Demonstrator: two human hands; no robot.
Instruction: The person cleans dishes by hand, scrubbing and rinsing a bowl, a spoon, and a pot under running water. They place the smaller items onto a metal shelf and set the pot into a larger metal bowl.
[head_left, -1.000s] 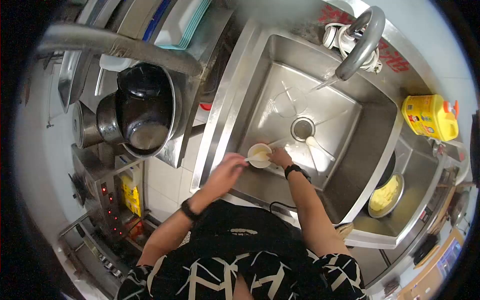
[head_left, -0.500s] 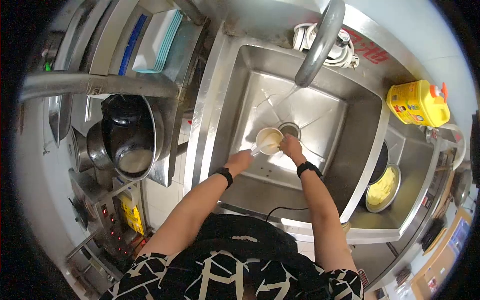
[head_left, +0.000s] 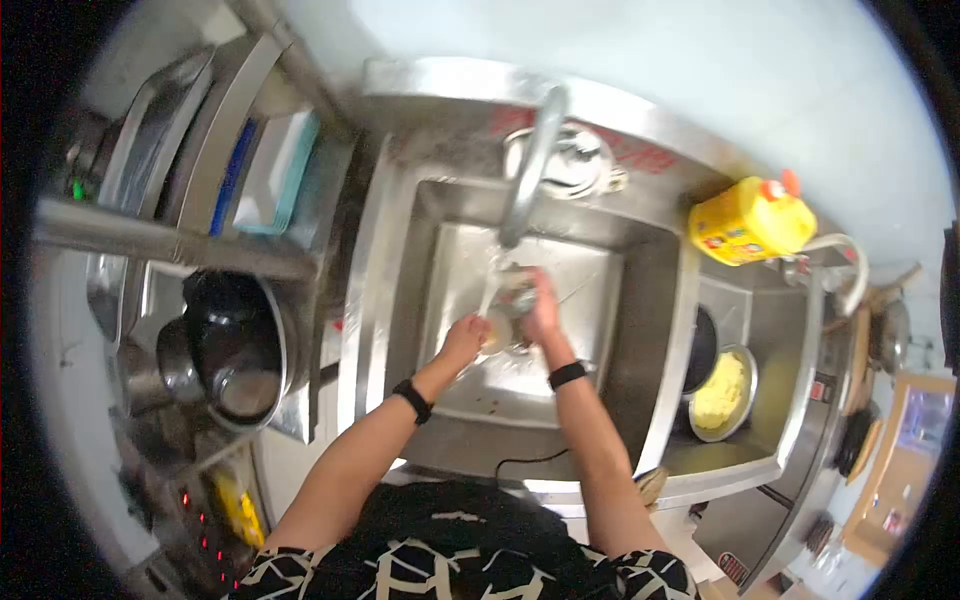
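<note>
Over the deep steel sink [head_left: 590, 400], my left hand [head_left: 464, 342] is closed beside a pale, blurred shape [head_left: 494, 332]; what its fingers hold is unclear. My right hand [head_left: 541, 312] grips a blurred, tilted cup [head_left: 515, 290] from its right side, under the faucet [head_left: 532, 175]. Water runs down in a white stream [head_left: 490, 292] between the faucet mouth and my left hand. The drain is largely hidden below the hands.
A coiled white hose or cable [head_left: 570, 165] lies behind the faucet. At right are a yellow jug [head_left: 750, 222] and a bowl of yellow food [head_left: 722, 392] in a second sink. A large dark pot [head_left: 240, 345] and blue-edged trays [head_left: 285, 180] are at left.
The cup, upright between my hands before, is now tilted near the faucet mouth. The water stream has thickened. The white utensil in my left hand is no longer clearly visible. The view has shifted.
</note>
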